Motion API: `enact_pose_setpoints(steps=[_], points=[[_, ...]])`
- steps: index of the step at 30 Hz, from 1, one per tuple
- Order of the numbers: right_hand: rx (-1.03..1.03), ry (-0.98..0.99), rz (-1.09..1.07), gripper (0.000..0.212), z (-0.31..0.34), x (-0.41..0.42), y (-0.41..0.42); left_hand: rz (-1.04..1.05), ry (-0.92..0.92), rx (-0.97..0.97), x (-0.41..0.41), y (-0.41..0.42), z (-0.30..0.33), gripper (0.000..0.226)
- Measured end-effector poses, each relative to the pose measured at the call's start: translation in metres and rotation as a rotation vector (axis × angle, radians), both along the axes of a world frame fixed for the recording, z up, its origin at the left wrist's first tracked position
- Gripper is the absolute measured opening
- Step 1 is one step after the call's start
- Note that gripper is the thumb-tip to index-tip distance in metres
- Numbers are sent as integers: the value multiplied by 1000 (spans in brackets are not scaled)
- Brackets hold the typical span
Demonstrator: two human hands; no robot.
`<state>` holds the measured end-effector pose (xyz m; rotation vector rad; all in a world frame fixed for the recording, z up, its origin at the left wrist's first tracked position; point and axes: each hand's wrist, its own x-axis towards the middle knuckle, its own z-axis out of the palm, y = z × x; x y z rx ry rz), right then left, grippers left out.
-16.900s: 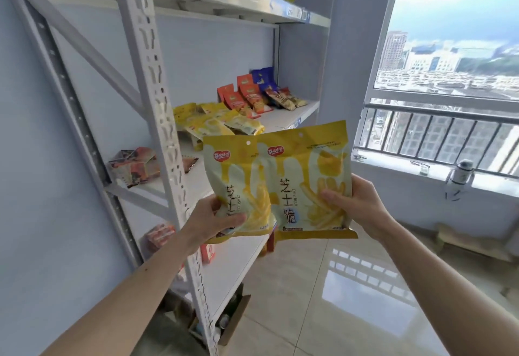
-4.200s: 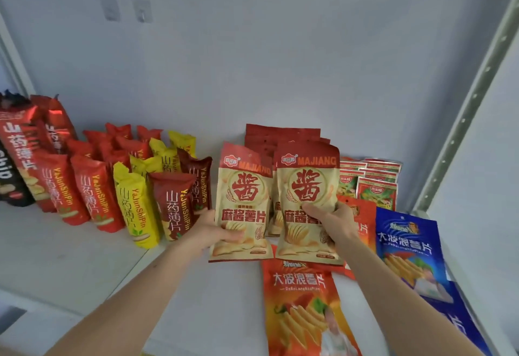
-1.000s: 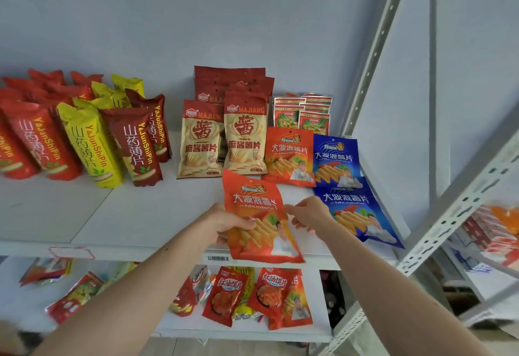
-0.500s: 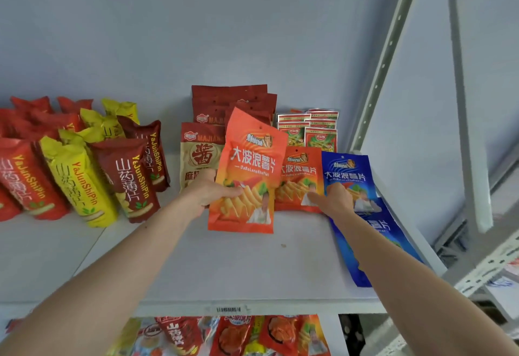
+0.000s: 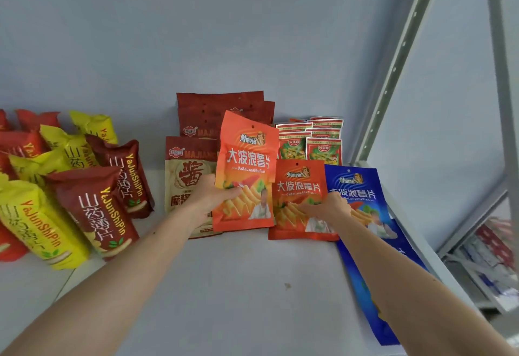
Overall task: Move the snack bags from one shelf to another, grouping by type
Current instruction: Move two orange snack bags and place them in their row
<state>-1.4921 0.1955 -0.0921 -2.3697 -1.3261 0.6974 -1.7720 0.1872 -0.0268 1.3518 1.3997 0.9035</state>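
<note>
Left hand (image 5: 209,201) grips upright orange DaBoLangShuPian bag (image 5: 245,173) in front of the MAJIANG bags (image 5: 186,176). Right hand (image 5: 332,206), fingers loosely curled, touches flat orange twin (image 5: 299,201) beside blue DaBoLangShuPian bag (image 5: 355,187) at right upright (image 5: 393,72). Bare shelf (image 5: 238,285) toward front edge; YaJunShiPin bags (image 5: 92,209) left.

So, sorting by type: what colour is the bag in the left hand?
Orange bag, clearest in the head view.

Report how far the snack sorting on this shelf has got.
Done: yam chip bags stand grouped at left, Majiang bags in the middle, small green packets behind. In hand: the left hand grips an orange wave-chip bag; the right hand rests on the orange bag lying flat beside the blue bags. Left: set the held bag with its match.
</note>
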Motion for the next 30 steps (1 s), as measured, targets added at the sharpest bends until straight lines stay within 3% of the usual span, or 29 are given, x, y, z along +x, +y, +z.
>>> enact_pose_setpoints(steps=[4, 6, 8, 12, 14, 19, 22, 30], points=[[11, 108, -43, 55, 9, 6, 0, 2, 2, -3, 3, 3, 1, 18], [21, 195, -72, 39, 12, 9, 1, 2, 0, 1, 4, 3, 1, 15], [43, 254, -99, 37, 14, 8, 3, -1, 5, 12, 6, 3, 2, 14], [115, 439, -121, 68, 23, 4, 4, -1, 7, 15, 6, 5, 1, 14], [147, 478, -108, 72, 30, 4, -1, 6, 7, 7, 6, 6, 1, 13], [269, 404, -33, 72, 42, 14, -12, 31, 5, 3, 8, 4, 3, 15], [382, 326, 37, 57, 56, 21, -29, 24, -7, 15, 10, -2, 4, 15], [490, 406, 54, 47, 78, 29, -85, -13, -93, 53, 17, -22, 11, 17]])
